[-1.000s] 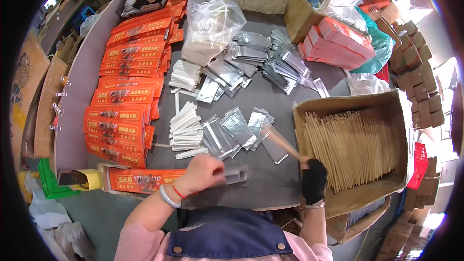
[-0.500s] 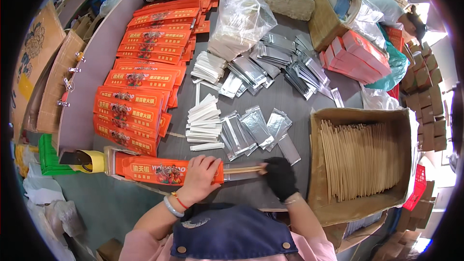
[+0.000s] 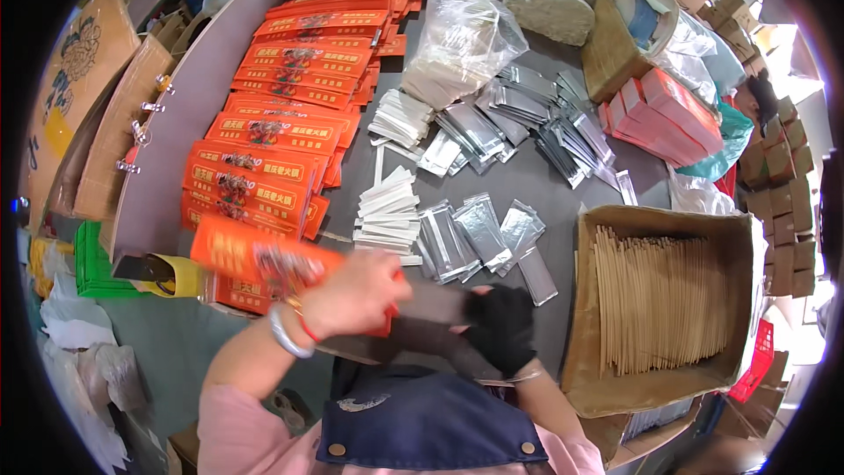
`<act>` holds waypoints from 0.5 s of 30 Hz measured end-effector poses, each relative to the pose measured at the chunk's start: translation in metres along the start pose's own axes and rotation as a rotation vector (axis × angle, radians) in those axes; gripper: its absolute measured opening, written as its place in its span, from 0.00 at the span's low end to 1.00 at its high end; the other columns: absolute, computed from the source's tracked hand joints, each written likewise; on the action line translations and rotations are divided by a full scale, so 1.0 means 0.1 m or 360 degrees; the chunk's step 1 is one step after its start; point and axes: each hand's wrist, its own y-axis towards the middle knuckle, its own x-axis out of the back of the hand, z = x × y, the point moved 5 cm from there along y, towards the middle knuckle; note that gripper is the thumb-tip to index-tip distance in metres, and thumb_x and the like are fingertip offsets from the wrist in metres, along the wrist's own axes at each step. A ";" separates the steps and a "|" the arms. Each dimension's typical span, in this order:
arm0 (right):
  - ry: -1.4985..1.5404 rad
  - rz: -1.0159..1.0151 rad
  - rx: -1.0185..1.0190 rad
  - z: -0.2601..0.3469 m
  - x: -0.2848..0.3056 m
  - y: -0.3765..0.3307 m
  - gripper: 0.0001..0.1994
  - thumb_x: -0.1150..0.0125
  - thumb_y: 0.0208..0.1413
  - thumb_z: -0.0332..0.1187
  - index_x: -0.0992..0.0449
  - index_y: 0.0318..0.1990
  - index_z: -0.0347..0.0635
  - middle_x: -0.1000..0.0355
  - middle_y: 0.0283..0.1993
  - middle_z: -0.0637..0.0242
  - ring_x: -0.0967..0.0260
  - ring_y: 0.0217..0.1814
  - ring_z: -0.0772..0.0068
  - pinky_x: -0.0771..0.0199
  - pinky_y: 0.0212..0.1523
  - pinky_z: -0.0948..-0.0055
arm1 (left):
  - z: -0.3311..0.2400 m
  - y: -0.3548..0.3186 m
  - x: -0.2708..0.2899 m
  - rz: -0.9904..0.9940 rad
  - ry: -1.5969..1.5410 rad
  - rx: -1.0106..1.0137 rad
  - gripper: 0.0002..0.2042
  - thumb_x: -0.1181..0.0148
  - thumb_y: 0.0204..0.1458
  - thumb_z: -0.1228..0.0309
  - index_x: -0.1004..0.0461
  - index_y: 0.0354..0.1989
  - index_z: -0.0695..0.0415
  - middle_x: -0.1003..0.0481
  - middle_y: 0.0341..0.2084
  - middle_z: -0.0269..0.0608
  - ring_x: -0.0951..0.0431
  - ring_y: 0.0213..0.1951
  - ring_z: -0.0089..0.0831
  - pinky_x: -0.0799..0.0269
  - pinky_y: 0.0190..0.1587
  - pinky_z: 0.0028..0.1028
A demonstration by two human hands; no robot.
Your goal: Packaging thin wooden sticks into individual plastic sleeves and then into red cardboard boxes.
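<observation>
My left hand [image 3: 365, 290], wearing a bangle and a red cord, is closed on a long red printed paper sleeve [image 3: 264, 257], lifted at a slant and smeared by motion. A greyish flat packet [image 3: 437, 303] juts from the sleeve's right end, also blurred. My right hand [image 3: 503, 330], in a black glove with bare fingertips, is closed at the packet's far end. Any chopsticks within the packet are lost in the blur. Below the lifted sleeve, more red sleeves [image 3: 239, 293] lie at the table's front left edge.
Overlapping red sleeves [image 3: 264, 178] cover the left side. White paper strips [image 3: 387, 215], silver packets [image 3: 482, 233] and a clear plastic bag [image 3: 462, 40] occupy the middle. At right stands a cardboard box [image 3: 576, 299] of wooden chopsticks [image 3: 664, 303]; pink-red packs [image 3: 664, 119] sit behind it.
The left hand has lifted a red sleeve off the front left pile and tilted it. The chopsticks in the right hand no longer show; a grey packet end now spans the hands. The view shifted slightly.
</observation>
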 end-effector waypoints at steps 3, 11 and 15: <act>0.0186 -0.0226 -0.0508 -0.34 0.21 -0.17 0.31 0.24 0.34 0.49 0.28 0.46 0.44 0.29 0.40 0.62 0.32 0.46 0.55 0.37 0.48 0.58 | 0.50 -0.17 0.44 -0.0540 0.0445 0.0278 0.13 0.33 0.32 0.74 0.25 0.31 0.56 0.31 0.44 0.47 0.32 0.50 0.49 0.36 0.52 0.45; -0.0107 -0.0010 -0.0232 -0.07 0.18 -0.15 0.31 0.26 0.35 0.50 0.28 0.47 0.46 0.30 0.43 0.63 0.33 0.48 0.59 0.42 0.52 0.55 | 0.22 -0.68 -0.89 -0.0712 -0.0174 0.1226 0.45 0.25 0.34 0.50 0.35 0.61 0.61 0.40 0.61 0.53 0.47 0.65 0.55 0.58 0.68 0.53; -0.0120 0.0225 -0.0184 -0.05 0.15 -0.12 0.32 0.27 0.36 0.52 0.28 0.48 0.46 0.30 0.45 0.63 0.34 0.49 0.58 0.44 0.54 0.53 | 0.29 -0.67 -0.90 -0.0764 -0.0392 0.1173 0.47 0.24 0.33 0.50 0.37 0.62 0.63 0.41 0.62 0.54 0.47 0.66 0.54 0.61 0.68 0.54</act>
